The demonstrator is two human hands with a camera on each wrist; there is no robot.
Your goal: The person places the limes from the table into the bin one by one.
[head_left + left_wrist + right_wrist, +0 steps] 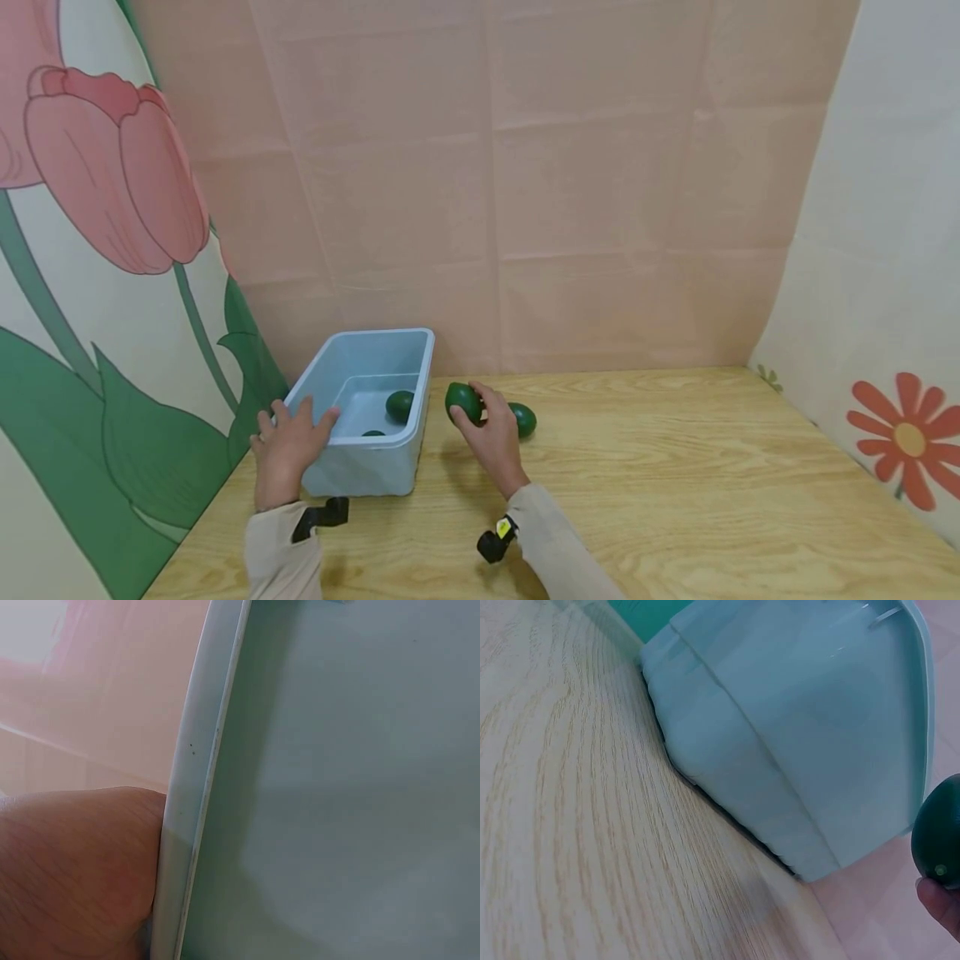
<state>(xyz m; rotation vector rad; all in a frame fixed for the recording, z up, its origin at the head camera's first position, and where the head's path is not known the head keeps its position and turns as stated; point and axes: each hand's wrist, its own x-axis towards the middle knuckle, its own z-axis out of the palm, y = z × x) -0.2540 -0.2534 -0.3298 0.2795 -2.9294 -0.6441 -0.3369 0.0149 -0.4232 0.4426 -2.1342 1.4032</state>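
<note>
My right hand (495, 437) pinches a dark green avocado (462, 403) between thumb and fingers, raised just right of a light blue plastic bin (360, 471). Its rounded end, with a pale stem spot, and one fingertip show at the right edge of the right wrist view. Just behind this hand a second avocado (523, 420) lies on the table, partly covered by the hand. My left hand (288, 450) rests on the bin's near left corner with fingers spread. Inside the bin lie an avocado (399, 406) and another avocado (373, 433), mostly hidden by the front wall.
The wooden table (675, 483) stretches out to the right of the bin. A pinkish cloth backdrop (600, 208) stands behind it. Printed panels with a tulip (120, 167) and a red flower (909, 440) flank the sides.
</note>
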